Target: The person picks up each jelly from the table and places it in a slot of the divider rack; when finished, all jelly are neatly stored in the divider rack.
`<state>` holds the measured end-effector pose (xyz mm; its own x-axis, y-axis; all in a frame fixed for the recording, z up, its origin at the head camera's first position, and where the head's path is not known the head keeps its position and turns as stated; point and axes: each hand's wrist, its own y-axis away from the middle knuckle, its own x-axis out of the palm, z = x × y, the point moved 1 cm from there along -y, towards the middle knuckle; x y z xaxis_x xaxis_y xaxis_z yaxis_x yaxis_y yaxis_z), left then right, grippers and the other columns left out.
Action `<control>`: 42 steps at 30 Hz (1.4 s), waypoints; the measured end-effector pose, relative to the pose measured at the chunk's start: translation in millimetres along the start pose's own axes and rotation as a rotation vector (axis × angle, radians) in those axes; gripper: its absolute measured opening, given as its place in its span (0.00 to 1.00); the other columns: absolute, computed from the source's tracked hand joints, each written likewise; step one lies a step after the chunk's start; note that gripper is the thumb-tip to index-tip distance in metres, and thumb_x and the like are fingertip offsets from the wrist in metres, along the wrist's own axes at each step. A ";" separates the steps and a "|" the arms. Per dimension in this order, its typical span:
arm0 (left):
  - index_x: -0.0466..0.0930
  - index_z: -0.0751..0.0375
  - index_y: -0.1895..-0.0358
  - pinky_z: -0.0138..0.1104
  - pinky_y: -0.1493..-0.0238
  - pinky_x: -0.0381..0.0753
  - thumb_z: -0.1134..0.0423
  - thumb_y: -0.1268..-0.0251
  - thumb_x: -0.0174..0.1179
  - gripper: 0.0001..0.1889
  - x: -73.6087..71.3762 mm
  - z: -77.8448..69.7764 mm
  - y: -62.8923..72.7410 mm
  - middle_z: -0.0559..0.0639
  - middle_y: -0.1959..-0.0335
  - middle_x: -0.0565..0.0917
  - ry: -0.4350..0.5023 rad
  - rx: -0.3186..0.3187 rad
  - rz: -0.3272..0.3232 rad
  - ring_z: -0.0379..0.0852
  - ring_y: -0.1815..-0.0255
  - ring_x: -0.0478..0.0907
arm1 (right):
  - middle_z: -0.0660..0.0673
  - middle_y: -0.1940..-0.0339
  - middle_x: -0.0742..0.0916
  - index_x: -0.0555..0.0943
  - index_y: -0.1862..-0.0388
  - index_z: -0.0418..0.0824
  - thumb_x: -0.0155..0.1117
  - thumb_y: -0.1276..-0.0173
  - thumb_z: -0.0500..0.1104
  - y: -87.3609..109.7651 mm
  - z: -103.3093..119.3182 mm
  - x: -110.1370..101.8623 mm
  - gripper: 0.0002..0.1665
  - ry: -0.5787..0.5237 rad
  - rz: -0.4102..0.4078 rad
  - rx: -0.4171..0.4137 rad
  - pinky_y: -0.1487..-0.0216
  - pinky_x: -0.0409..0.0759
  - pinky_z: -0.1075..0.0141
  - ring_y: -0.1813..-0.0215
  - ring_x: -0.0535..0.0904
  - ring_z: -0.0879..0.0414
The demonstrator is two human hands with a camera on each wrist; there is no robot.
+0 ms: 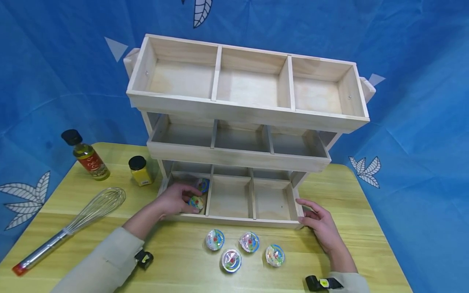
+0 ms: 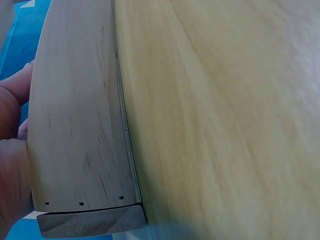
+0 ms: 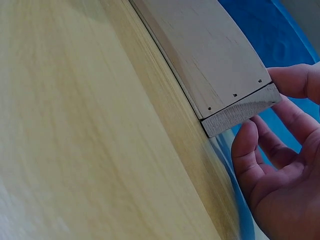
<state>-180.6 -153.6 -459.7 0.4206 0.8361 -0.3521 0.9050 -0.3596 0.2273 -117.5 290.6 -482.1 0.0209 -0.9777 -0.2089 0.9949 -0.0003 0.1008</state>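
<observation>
A three-tier wooden rack (image 1: 238,103) with divided compartments stands on the table. My left hand (image 1: 178,199) reaches into its bottom left compartment, with thumb and fingers around a small foil-lidded cup (image 1: 196,202). Just behind, a second cup (image 1: 202,185) lies in the same compartment. In the left wrist view the bottom tier's front board (image 2: 75,110) hides most of that hand. My right hand (image 1: 320,224) grips the front right corner of the bottom tier; the right wrist view shows its fingers and thumb at the board's end (image 3: 242,110).
Several more foil-lidded cups (image 1: 231,260) sit on the table (image 1: 176,252) in front of the rack. To the left are a whisk (image 1: 86,215), an oil bottle (image 1: 89,159) and a yellow jar with a black lid (image 1: 141,173). A blue cloth (image 1: 414,101) hangs behind.
</observation>
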 end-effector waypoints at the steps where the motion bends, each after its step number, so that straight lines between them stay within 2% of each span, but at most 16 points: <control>1: 0.83 0.68 0.47 0.41 0.54 0.82 0.75 0.53 0.76 0.25 -0.6 -0.4 0.5 0.58 0.50 0.81 0.001 0.001 0.002 0.55 0.50 0.78 | 0.33 0.37 0.74 0.73 0.33 0.32 0.66 0.38 0.28 -0.2 0.5 0.3 0.32 0.000 0.000 -0.004 0.55 0.82 0.66 0.52 0.79 0.53; 9: 0.81 0.71 0.47 0.41 0.53 0.82 0.77 0.50 0.74 0.23 -3.2 -1.3 2.0 0.57 0.51 0.81 0.015 0.020 0.036 0.55 0.50 0.78 | 0.36 0.42 0.76 0.74 0.33 0.32 0.66 0.38 0.28 -3.0 1.3 0.3 0.32 0.013 -0.002 -0.016 0.57 0.82 0.67 0.54 0.78 0.52; 16: 0.81 0.73 0.47 0.40 0.54 0.83 0.78 0.50 0.73 0.23 -2.7 -0.1 0.8 0.56 0.54 0.82 0.015 0.032 0.050 0.55 0.52 0.79 | 0.36 0.38 0.74 0.74 0.33 0.33 0.66 0.38 0.28 -3.7 -0.7 -0.6 0.32 0.016 0.002 -0.008 0.55 0.82 0.66 0.53 0.79 0.53; 25: 0.77 0.75 0.43 0.43 0.51 0.83 0.77 0.50 0.73 0.28 -3.3 -1.4 4.0 0.63 0.49 0.82 0.059 0.050 0.025 0.60 0.47 0.78 | 0.35 0.37 0.74 0.74 0.33 0.32 0.66 0.38 0.28 -2.2 -0.4 0.2 0.32 0.003 -0.008 0.005 0.55 0.82 0.66 0.52 0.79 0.53; 32: 0.75 0.77 0.41 0.42 0.50 0.82 0.75 0.49 0.73 0.29 -4.4 -5.8 11.6 0.67 0.46 0.80 0.099 0.094 -0.017 0.61 0.47 0.78 | 0.33 0.35 0.73 0.72 0.31 0.32 0.65 0.37 0.27 -0.2 2.9 0.8 0.33 -0.007 -0.008 0.013 0.55 0.81 0.67 0.52 0.78 0.53; 35: 0.76 0.75 0.40 0.45 0.47 0.81 0.74 0.49 0.73 0.30 -2.7 -10.0 18.3 0.67 0.44 0.79 0.100 0.114 -0.064 0.64 0.45 0.77 | 0.33 0.35 0.73 0.72 0.31 0.32 0.65 0.37 0.27 0.3 3.0 0.7 0.33 -0.009 -0.008 0.013 0.55 0.81 0.67 0.52 0.78 0.54; 38: 0.77 0.72 0.42 0.49 0.44 0.79 0.74 0.50 0.74 0.28 1.0 -14.7 26.2 0.67 0.43 0.78 0.088 0.150 -0.150 0.66 0.43 0.76 | 0.33 0.34 0.73 0.72 0.31 0.31 0.65 0.37 0.27 0.5 2.6 0.7 0.33 -0.010 -0.008 0.015 0.55 0.81 0.67 0.51 0.78 0.54; 42: 0.77 0.74 0.43 0.50 0.42 0.78 0.77 0.49 0.72 0.27 9.1 -21.7 37.9 0.68 0.44 0.78 0.116 0.247 -0.260 0.68 0.43 0.76 | 0.32 0.35 0.73 0.72 0.31 0.31 0.65 0.37 0.27 0.6 2.3 0.9 0.33 -0.012 -0.007 0.017 0.55 0.81 0.67 0.51 0.78 0.54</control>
<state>-143.8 -150.7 -434.6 0.1780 0.9489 -0.2607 0.9746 -0.2067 -0.0867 -117.1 289.3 -480.1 0.0121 -0.9801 -0.1983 0.9932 -0.0112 0.1160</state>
